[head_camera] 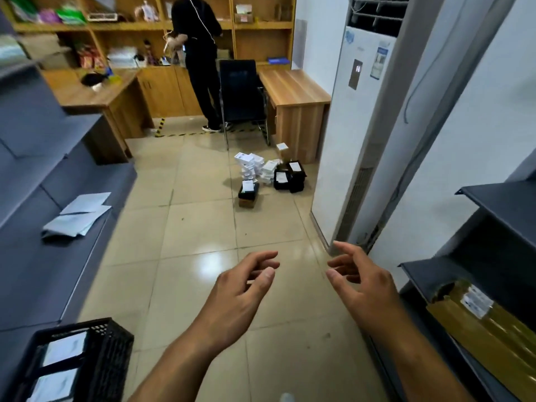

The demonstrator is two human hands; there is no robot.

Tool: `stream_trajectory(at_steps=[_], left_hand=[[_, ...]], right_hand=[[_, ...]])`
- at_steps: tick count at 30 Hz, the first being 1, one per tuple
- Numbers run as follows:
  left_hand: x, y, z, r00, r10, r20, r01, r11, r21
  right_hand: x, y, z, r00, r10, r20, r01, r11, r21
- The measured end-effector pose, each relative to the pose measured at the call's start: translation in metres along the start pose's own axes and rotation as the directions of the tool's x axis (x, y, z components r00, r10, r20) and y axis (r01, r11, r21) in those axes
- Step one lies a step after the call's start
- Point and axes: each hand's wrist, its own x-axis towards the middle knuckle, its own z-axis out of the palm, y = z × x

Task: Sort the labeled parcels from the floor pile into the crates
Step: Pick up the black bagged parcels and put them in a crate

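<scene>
A pile of parcels (268, 172), white boxes and black boxes with white labels, lies on the tiled floor ahead, beside a tall white air conditioner. My left hand (242, 294) and my right hand (361, 281) are held out in front of me above the floor, well short of the pile, fingers loosely curled and holding nothing. A black slatted crate (107, 361) stands at the lower left on the grey shelf, with white-labeled parcels inside.
Grey shelving (43, 198) with grey mailer bags (77, 216) lines the left. Another grey shelf at the right holds a taped brown parcel (481, 323). A person in black (200, 59) stands by wooden desks and a black chair (242, 94) beyond the pile.
</scene>
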Motion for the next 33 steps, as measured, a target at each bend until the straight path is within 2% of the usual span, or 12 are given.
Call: stream_trajectory(at_steps=[8, 17, 21, 27, 33], left_hand=[[0.152, 0.0, -0.034, 0.986, -0.009, -0.165, 0.021, 0.997, 0.068], [0.288, -0.057, -0.092, 0.966, -0.09, -0.242, 0.109, 0.992, 0.065], [0.373, -0.091, -0.14, 0.958, -0.094, -0.273, 0.109, 0.993, 0.039], [0.524, -0.134, -0.21, 0.972, -0.144, -0.185, 0.146, 0.989, -0.004], [0.658, -0.136, -0.221, 0.99, -0.118, -0.075, 0.118, 0.993, -0.001]], right_hand=[[0.178, 0.013, 0.013, 0.992, -0.093, 0.083, 0.09, 0.995, 0.04], [0.338, 0.005, 0.101, 0.971, -0.138, 0.196, 0.137, 0.99, 0.018], [0.423, 0.004, 0.147, 0.963, -0.133, 0.233, 0.146, 0.989, -0.036], [0.552, 0.008, 0.196, 0.982, 0.007, 0.191, 0.018, 0.991, -0.13], [0.641, 0.037, 0.197, 0.986, 0.128, 0.103, -0.108, 0.977, -0.181]])
